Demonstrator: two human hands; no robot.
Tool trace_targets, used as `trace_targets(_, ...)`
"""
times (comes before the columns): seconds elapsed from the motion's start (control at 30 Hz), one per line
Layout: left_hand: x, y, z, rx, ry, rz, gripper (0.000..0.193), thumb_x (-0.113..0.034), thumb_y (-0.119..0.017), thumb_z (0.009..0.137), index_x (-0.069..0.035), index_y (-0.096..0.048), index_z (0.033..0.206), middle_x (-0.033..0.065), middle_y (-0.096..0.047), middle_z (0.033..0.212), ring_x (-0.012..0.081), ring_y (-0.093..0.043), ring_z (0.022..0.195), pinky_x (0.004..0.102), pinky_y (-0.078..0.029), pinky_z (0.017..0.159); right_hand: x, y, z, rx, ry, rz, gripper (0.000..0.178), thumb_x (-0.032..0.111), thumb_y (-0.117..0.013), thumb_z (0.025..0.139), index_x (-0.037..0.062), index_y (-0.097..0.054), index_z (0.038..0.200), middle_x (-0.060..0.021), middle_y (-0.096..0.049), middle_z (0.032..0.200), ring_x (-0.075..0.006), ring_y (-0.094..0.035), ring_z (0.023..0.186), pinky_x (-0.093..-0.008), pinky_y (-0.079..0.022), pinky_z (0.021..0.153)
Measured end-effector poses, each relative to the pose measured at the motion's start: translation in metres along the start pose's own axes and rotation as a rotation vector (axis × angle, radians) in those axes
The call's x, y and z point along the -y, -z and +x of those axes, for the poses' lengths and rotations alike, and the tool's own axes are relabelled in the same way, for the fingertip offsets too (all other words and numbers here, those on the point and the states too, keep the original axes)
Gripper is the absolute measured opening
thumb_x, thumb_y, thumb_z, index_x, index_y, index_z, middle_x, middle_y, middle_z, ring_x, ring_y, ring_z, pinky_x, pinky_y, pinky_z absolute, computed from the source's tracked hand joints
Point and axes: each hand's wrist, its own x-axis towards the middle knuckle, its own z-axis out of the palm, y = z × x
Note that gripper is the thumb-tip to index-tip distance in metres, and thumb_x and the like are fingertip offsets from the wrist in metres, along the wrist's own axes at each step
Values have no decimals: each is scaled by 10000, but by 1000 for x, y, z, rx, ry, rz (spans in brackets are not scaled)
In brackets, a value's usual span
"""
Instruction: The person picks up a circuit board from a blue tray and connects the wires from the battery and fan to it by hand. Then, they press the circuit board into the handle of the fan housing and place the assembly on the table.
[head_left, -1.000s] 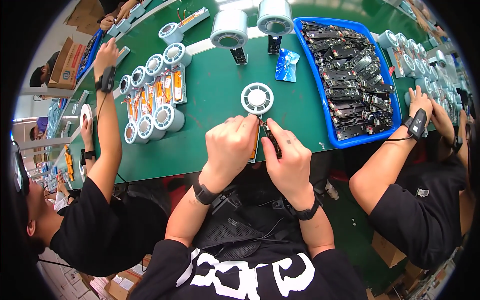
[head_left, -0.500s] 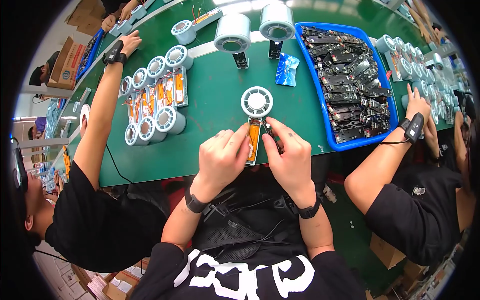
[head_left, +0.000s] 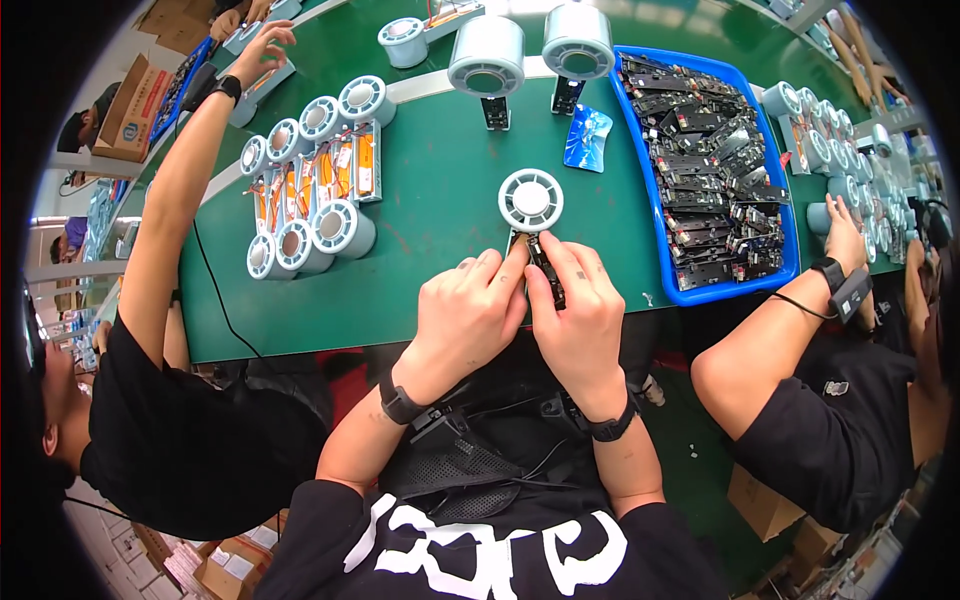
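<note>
A light-blue handheld fan [head_left: 530, 201] with a round spoked grille lies in front of me, its handle toward my body. A black circuit board [head_left: 547, 277] sits at the handle, partly hidden by my fingers. My left hand [head_left: 468, 308] pinches the upper left side of the handle, just below the round head. With thumb and index finger close together, my right hand [head_left: 578, 318] grips the board's right side. My fingers hide the exact fit between board and handle.
Rows of open fans with orange batteries [head_left: 318, 182] lie left. Two fans [head_left: 487, 58] stand at the back beside a blue shiny packet [head_left: 587, 137]. A blue tray [head_left: 655, 215] of circuit boards is right. Co-workers' arms [head_left: 180, 220] reach in from both sides.
The orange battery seen in the handle before is now covered by the black board. My hands have drawn closer together. The left co-worker's hand has moved and opened out.
</note>
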Motion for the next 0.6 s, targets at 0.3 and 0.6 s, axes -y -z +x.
trace_targets(0.3,-1,-14,-13,-174,303,-878,264,95,-572,881,68,-515,1138,230,-595,1246,322,-701,1048,372,-621,867,0,-7,-9,-27,9,-78,309,46,-714,870,-23,-689,1170,-171,-678,1003,-324,-672,847,-391,-549,715)
trace_targets(0.6,4,-27,-22,-155,308,-1077,171,138,-509,890,46,-403,989,304,-581,1282,370,-647,1193,415,-600,954,-2,-16,-4,-50,99,-272,335,32,-734,832,-7,-699,1163,-129,-621,939,-289,-600,850,-398,-507,710)
